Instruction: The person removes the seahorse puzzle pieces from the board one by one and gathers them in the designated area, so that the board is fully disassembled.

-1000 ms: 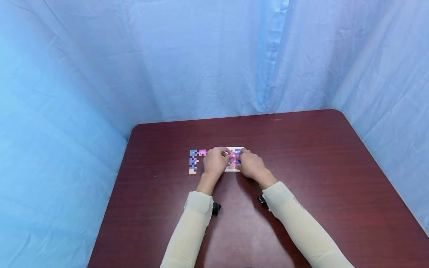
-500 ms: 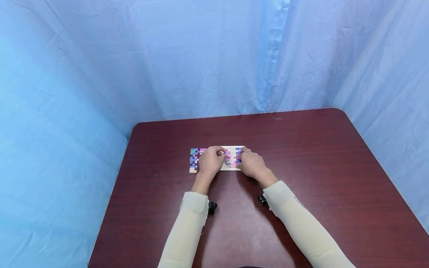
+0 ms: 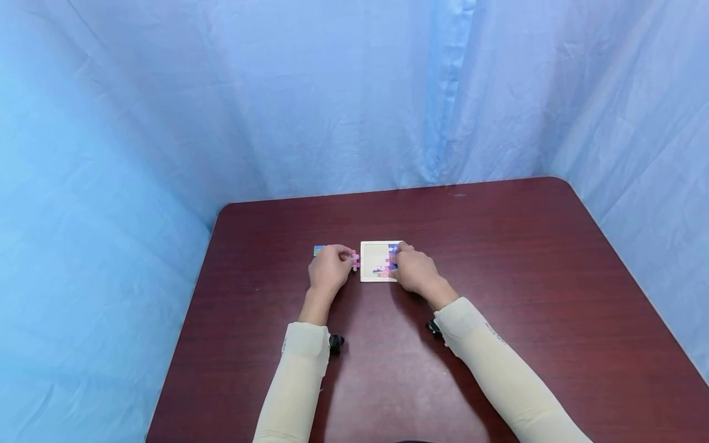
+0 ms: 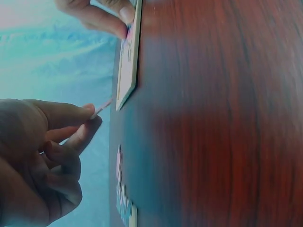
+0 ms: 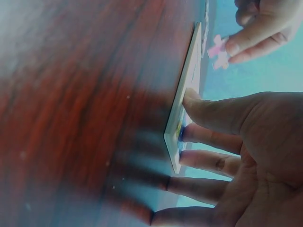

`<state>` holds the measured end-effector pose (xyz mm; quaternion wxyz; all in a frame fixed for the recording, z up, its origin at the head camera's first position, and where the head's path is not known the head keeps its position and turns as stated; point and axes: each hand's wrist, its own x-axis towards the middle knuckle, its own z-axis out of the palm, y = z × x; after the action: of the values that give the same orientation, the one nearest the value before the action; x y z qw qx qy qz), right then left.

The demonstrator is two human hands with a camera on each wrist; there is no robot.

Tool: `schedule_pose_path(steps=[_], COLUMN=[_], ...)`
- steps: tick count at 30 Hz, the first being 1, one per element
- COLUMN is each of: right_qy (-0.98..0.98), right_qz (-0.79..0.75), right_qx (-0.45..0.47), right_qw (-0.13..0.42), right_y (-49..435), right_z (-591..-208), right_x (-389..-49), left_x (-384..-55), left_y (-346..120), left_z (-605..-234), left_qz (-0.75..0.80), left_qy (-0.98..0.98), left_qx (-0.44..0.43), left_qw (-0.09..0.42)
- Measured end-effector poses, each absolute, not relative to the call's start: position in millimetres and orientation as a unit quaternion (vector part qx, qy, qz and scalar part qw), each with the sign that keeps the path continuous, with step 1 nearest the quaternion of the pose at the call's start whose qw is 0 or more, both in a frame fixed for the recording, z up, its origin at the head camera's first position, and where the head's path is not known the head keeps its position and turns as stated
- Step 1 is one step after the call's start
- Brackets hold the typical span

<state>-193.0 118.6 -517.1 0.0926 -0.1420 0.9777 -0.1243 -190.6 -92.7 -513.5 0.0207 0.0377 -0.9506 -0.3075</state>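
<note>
My left hand [image 3: 328, 269] pinches a pink jigsaw puzzle piece [image 3: 354, 261] between thumb and fingers, just left of the white puzzle tray [image 3: 373, 253]. In the right wrist view this pink piece [image 5: 219, 52] is raised above the table, apart from the tray. My right hand [image 3: 416, 271] rests on the tray's right side, thumb and fingertips touching it with the fingers fairly straight. Some blue and pink pieces [image 3: 384, 271] lie in the tray's right and lower part, partly hidden by that hand. The tray's bare base shows at its left.
More joined puzzle pieces [image 4: 123, 201] lie on the dark red table [image 3: 498, 246] left of the tray, mostly hidden under my left hand in the head view. Blue curtains [image 3: 354, 98] hang around the table's back and sides.
My left hand has moved left, carrying the pink piece out of the tray and uncovering the tray's left part. The right hand has stayed on the tray.
</note>
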Motion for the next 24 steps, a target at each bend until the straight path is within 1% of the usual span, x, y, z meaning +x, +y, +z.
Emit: schedule_pose_path(steps=[11, 24], right_qy=[0.978, 0.977], right_qz=[-0.121, -0.122], right_qx=[-0.145, -0.144], right_qw=[0.091, 0.098], right_y=[120, 120], right_z=[-516, -516], right_x=[-194, -193], left_x=[-187, -192], left_y=[-112, -129], left_z=[-512, -513], left_qz=[-0.237, -0.239], left_qy=[-0.969, -0.968], left_qx=[0.067, 0.078], left_qw=[0.017, 0.011])
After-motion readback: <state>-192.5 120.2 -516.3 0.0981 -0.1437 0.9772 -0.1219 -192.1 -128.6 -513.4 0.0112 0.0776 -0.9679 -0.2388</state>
